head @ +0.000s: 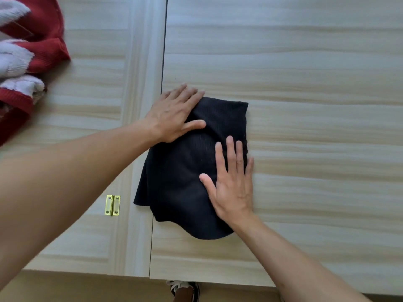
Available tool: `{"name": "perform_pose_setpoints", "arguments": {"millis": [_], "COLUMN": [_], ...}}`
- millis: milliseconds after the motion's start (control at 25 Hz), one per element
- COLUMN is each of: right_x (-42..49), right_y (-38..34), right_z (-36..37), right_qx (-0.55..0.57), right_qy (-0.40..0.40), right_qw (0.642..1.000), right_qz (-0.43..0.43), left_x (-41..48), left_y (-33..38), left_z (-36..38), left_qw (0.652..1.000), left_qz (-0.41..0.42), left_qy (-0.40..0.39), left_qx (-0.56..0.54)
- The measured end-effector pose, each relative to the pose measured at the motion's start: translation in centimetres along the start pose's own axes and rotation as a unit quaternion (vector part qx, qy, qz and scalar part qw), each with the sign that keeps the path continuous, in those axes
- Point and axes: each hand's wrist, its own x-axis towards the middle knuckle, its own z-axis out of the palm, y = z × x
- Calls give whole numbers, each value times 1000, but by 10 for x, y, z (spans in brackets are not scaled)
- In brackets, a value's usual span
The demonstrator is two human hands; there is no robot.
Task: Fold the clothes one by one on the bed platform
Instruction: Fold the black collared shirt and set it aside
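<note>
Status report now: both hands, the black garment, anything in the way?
Left hand flat on black garment, far left corner. Right hand flat on its right edge. Garment folded, on bed platform. Red and white clothes at left, apart.

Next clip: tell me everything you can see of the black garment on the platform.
The black garment is a dark, finely ribbed knit, folded into a compact oblong with a wavy near edge. It lies flat on the pale wood-grain bed platform, across the seam between two panels. The left hand presses its far left corner with straight fingers; the right hand lies flat on its right side.
</note>
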Motion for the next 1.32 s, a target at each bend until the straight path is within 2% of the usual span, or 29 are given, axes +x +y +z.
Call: {"name": "perform_pose_setpoints", "arguments": {"millis": [40,120,200,240,360,480,560,720,880,1000,1120,1240,1320], "right_x": [-5,-10,-22,-29,-38,-50,-71,-116,-167,-189,-187,-178,-180], "right_y": [4,1,-8,-13,-12,24,67,190,322,399,467,530,551], "right_z": [7,8,1,-2,-23,-63,-99,-195,-308,-365,-373,-331,-299], "right_qx": [-9,34,76,79,160,326,391,417,416,479,516,511,472], "right_qy": [-8,-12,-7,4,2,-30,-10,30,57,66,26,-75,-154], "right_qw": [1000,987,960,954,938,886,867,860,862,834,800,770,766], "right_qz": [23,156,270,289,307,328,309,293,286,268,306,373,408], "left_x": [-1,0,3,2,-12,-24,-24,12,82,132,190,243,262], "left_y": [-5,-8,-4,-2,14,57,101,235,386,473,525,552,560], "left_z": [3,4,-8,-16,-42,-80,-100,-131,-161,-170,-153,-100,-62], "left_qw": [1000,999,999,996,984,981,975,958,932,908,906,943,972], "left_qz": [4,-8,-34,-54,-52,-14,1,62,149,200,175,105,65], "left_qy": [-22,-18,-33,-50,-107,-65,-44,-50,-87,-119,-167,-157,-141], "left_qx": [20,45,-2,-44,-130,-184,-216,-275,-319,-349,-348,-274,-176]}}
